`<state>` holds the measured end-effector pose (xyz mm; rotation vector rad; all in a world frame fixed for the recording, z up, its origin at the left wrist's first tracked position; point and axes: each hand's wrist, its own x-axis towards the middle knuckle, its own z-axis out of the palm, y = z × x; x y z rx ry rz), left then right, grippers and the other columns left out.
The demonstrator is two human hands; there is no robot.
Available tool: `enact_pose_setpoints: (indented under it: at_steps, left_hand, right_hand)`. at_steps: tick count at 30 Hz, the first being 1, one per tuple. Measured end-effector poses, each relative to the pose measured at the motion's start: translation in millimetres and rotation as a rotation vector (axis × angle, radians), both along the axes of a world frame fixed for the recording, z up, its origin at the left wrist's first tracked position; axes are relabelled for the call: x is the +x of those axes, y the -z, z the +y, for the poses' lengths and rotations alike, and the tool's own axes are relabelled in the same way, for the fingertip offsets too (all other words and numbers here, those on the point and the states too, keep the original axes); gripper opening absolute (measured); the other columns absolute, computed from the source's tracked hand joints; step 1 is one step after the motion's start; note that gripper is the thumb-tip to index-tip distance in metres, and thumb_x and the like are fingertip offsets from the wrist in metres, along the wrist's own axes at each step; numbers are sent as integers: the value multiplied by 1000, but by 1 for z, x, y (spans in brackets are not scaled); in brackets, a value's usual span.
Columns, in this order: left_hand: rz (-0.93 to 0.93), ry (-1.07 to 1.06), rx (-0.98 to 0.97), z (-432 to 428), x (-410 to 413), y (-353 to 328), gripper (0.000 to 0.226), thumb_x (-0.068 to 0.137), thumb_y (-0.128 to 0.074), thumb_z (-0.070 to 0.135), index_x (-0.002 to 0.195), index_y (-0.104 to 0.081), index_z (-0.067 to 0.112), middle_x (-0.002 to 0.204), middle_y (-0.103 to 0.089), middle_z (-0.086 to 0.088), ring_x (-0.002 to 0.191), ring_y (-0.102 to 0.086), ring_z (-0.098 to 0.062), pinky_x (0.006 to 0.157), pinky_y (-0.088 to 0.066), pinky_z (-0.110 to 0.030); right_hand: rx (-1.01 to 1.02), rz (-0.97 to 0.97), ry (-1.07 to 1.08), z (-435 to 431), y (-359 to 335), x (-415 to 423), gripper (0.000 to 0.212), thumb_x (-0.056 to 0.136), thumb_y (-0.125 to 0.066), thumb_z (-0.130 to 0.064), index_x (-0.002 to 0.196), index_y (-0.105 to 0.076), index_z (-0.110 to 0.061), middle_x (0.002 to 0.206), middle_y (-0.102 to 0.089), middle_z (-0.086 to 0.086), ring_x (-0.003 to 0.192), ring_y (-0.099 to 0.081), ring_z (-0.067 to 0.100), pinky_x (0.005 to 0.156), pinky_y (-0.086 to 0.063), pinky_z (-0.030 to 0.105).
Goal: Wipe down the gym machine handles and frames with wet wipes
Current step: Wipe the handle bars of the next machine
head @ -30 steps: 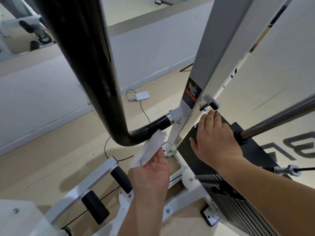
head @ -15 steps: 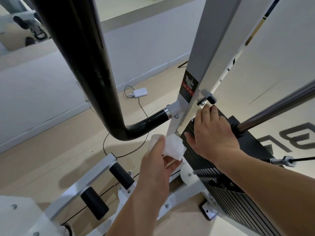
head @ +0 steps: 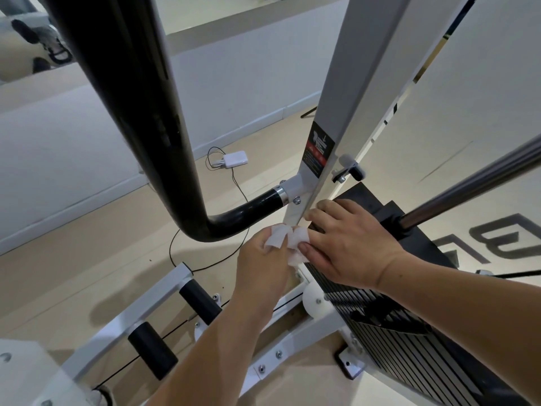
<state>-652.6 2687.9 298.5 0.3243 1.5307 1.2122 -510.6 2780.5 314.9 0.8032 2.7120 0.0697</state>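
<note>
A crumpled white wet wipe (head: 288, 243) is held low in front of the white upright frame post (head: 357, 83) of the gym machine. My left hand (head: 260, 265) grips the wipe from the left. My right hand (head: 348, 244) pinches its right side with thumb and fingertips, palm over the black weight stack (head: 409, 332). The thick black curved handle bar (head: 123, 92) runs down on the left and joins the post just above the wipe.
A chrome guide rod (head: 483, 183) slants out to the right. White base frame rails (head: 123, 323) with two black rollers (head: 152, 350) lie below left. A white charger box (head: 234, 160) with a cable sits on the beige floor near the wall.
My left hand bunched the hanging wipe and raised it toward the post. My right hand left the top of the weight stack and came down to take hold of the wipe.
</note>
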Motion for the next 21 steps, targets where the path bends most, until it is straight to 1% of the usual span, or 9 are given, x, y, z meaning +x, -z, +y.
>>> enact_pose_setpoints:
  at_steps: [2,5,7,9,11,14,18,19,21]
  left_hand:
    - [99,39,15,-5,-1,-3,27,103,-59,29,83,-77,32,77,-75,12,64,-65,2,57,-50,-14]
    - [80,57,-27,-8,-5,-5,19,96,-69,41,84,-80,30,84,-77,0,76,-71,-12,71,-60,-29]
    - [60,81,-95,-12,-8,-6,19,88,-79,42,90,-79,23,89,-78,-1,87,-75,-20,80,-63,-36]
    - [-46,113,-135,-22,-11,-7,36,79,-88,42,106,-77,20,101,-79,-7,96,-76,-28,90,-62,-48]
    - [-195,77,-139,-32,-9,-10,49,77,-89,41,116,-73,17,107,-78,-12,98,-76,-30,91,-61,-50]
    - [-215,-85,-166,-29,-4,-23,30,85,-79,43,107,-75,22,95,-80,-4,90,-78,-23,85,-61,-44]
    - [172,-174,6,-7,-5,-65,16,92,-73,41,85,-65,29,69,-70,15,58,-63,4,54,-52,-20]
    - [354,-133,103,-2,-6,-74,18,94,-73,36,87,-59,28,72,-67,10,58,-60,2,48,-48,-17]
    - [915,22,299,9,-12,-81,25,91,-74,20,95,-51,26,85,-61,8,71,-59,-6,52,-50,-22]
  right_hand:
    - [26,18,20,-1,2,0,52,108,-27,-46,104,-71,-19,121,-66,8,114,-55,34,96,-45,50]
    - [43,45,61,0,5,-1,50,108,-24,-40,107,-69,-18,113,-65,5,111,-56,31,97,-45,46]
    - [50,71,99,1,7,-1,52,108,-22,-37,107,-70,-16,110,-65,5,110,-56,29,98,-45,44]
    - [48,99,131,1,9,-1,58,109,-19,-37,108,-71,-13,108,-66,6,109,-56,29,99,-45,44]
    - [44,114,144,0,9,-2,62,110,-15,-39,110,-70,-12,108,-65,5,109,-56,29,100,-44,43]
    - [36,153,141,1,6,-1,70,110,-10,-45,103,-71,-12,106,-66,5,109,-57,29,99,-45,44]
    - [7,135,149,1,4,0,80,107,1,-52,102,-70,-18,111,-65,2,113,-55,27,100,-44,43]
    - [0,132,155,1,4,-1,81,107,2,-53,102,-71,-18,111,-65,2,113,-55,27,100,-44,44]
    - [2,127,156,2,4,-2,82,106,2,-55,102,-71,-17,110,-64,2,112,-55,28,99,-44,44]
